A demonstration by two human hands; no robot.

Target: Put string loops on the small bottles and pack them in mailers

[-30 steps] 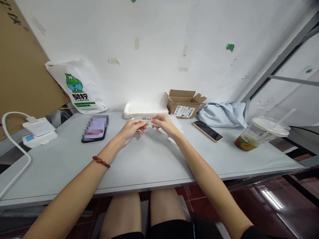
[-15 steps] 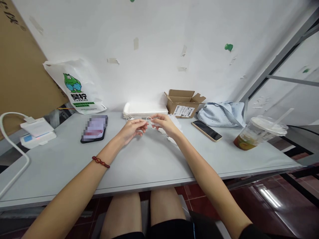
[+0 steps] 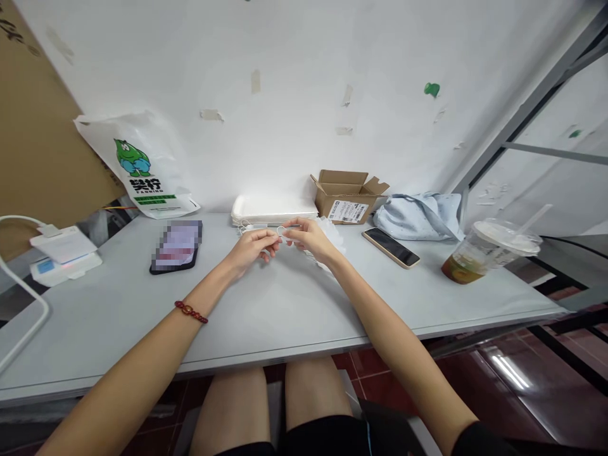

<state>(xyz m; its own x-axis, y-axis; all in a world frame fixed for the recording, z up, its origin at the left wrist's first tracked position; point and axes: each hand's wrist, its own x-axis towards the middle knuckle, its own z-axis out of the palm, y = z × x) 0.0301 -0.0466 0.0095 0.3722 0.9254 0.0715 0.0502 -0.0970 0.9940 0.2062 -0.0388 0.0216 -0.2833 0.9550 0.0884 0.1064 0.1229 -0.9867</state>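
Over the middle of the desk my left hand [image 3: 255,246] and my right hand [image 3: 305,236] meet, fingertips nearly touching. Between them shows a thin white loop [image 3: 280,230], like a string or elastic ring. Both hands are closed in a pinch on this loop. Behind them lies a stack of flat white trays or sheets [image 3: 275,206]; more thin white loops [image 3: 243,226] are at its front left. Partly covered by my right hand is a crumpled, translucent white material [image 3: 331,233], its kind unclear.
Left stand a phone [image 3: 177,246], a white charger [image 3: 64,253] with cable and a white printed bag [image 3: 142,168]. Right are an open cardboard box [image 3: 349,199], a pale blue pouch [image 3: 418,217], a second phone [image 3: 391,247] and a plastic drink cup [image 3: 484,253] near the desk's right end.
The view has shifted slightly. My hands stay together at the same spot, and the white loop between the fingertips now shows rounder and more fully.
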